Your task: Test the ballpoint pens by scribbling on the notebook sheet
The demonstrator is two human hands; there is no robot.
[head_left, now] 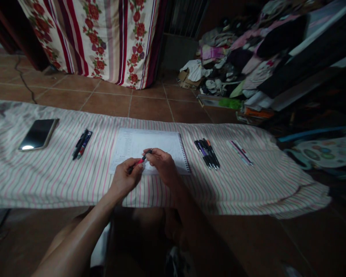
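Over the lower half of a spiral notebook point(158, 139), both of my hands hold one dark pen point(140, 161) with a red-pink section. My left hand point(126, 175) is closed around its lower-left end. At the upper-right end, the fingers of my right hand point(161, 161) pinch the dark tip or cap; I cannot tell which. The notebook lies open with its spiral on the right and faint print on its page. Right of it rests a group of several pens point(207, 154), black, purple and orange. A few thin pens point(240, 152) lie farther right.
A striped cloth point(161, 192) covers the long, low table. On its left are a phone point(39, 134) and a small cluster of pens point(82, 144). Beyond the tiled floor point(150, 105) hang a floral curtain point(109, 42) and, at right, a heap of clothes point(227, 57).
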